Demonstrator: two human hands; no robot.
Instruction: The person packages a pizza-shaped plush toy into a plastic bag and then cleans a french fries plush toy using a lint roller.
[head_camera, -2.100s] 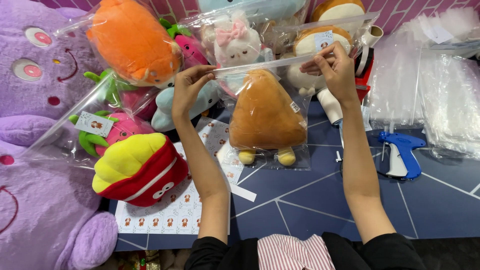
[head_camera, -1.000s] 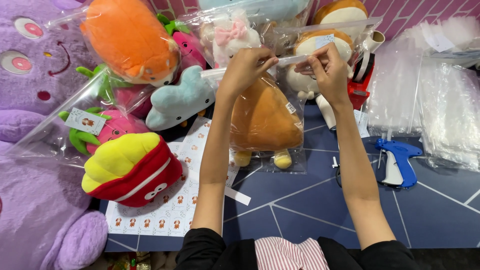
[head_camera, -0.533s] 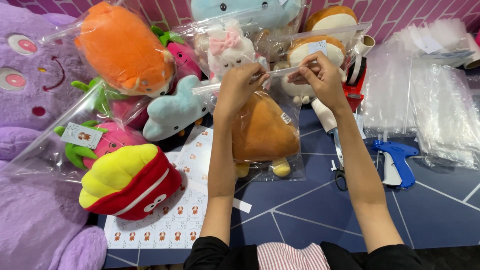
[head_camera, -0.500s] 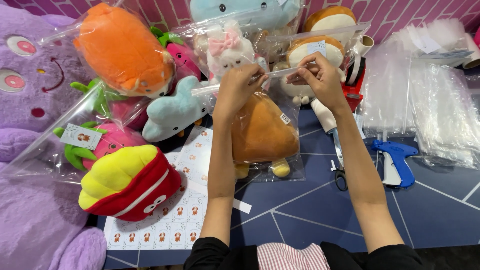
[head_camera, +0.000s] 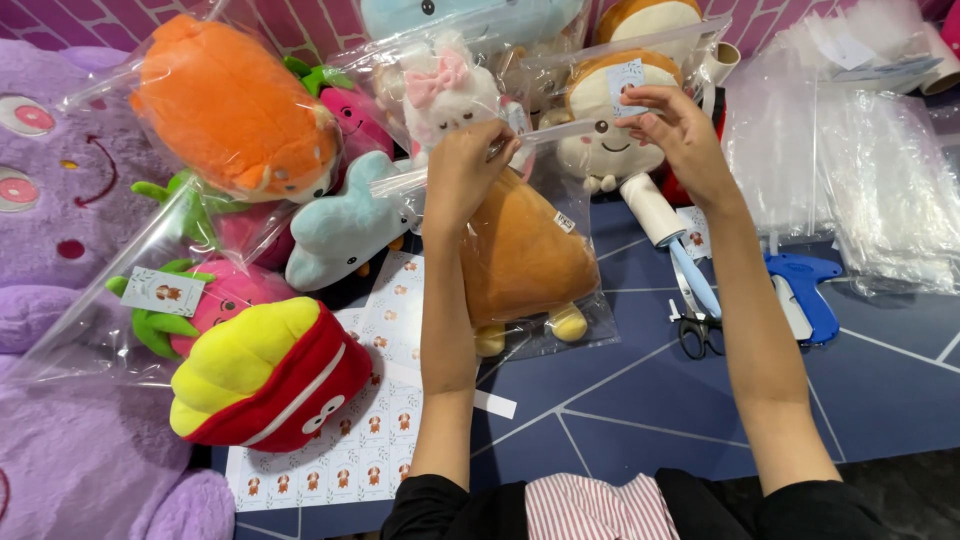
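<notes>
A brown triangular plush toy (head_camera: 520, 255) with yellow feet sits inside a clear plastic bag (head_camera: 590, 320) held upright over the blue table. My left hand (head_camera: 462, 172) pinches the bag's top edge near its middle. My right hand (head_camera: 672, 125) grips the same top edge further right, fingers closed on the plastic strip. Both hands hold the bag's mouth stretched between them.
Bagged plush toys crowd the back and left: an orange one (head_camera: 225, 110), a pink strawberry one (head_camera: 215, 300), a white bunny (head_camera: 450, 90). A red and yellow plush (head_camera: 270, 375) lies on a sticker sheet (head_camera: 385, 430). Scissors (head_camera: 695, 320), a blue tagging gun (head_camera: 805, 295), a lint roller (head_camera: 655, 210) and stacked clear bags (head_camera: 860, 180) lie right.
My left hand slid right along the bag's top edge, from the far left corner to near the middle. The right hand stayed on the right end.
</notes>
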